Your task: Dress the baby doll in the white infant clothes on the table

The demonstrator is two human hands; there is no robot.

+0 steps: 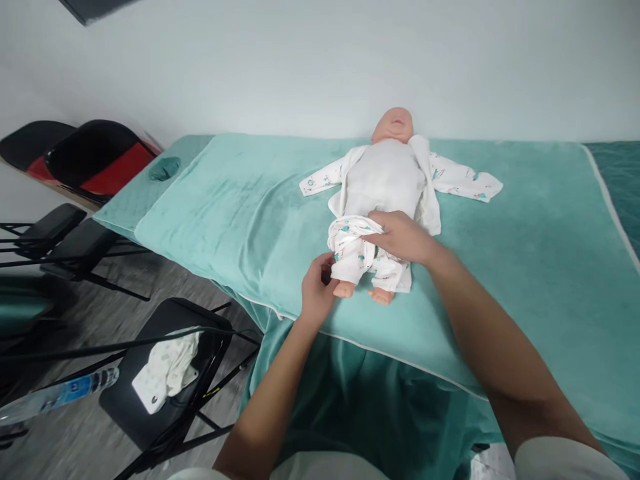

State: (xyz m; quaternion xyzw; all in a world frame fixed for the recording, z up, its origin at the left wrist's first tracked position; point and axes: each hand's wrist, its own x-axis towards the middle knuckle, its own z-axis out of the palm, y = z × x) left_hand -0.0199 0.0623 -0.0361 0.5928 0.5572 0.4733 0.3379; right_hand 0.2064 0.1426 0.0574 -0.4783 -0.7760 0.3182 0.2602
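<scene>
A baby doll lies on its back on the green-covered bed, head toward the wall. Its arms are in the sleeves of a white printed jacket, which lies unfastened at the sides. White printed baby pants cover the lower legs, bunched up near the top, and both bare feet stick out. My right hand pinches the bunched waist of the pants between thumb and fingers. Beside the doll's foot, my left hand is curled at the lower pant leg; its fingertips are partly hidden there.
A black folding chair at the lower left holds a crumpled white cloth. Near it lies a plastic water bottle. More black and red chairs stand beyond the bed's left end, which has a face hole. A white wall runs behind.
</scene>
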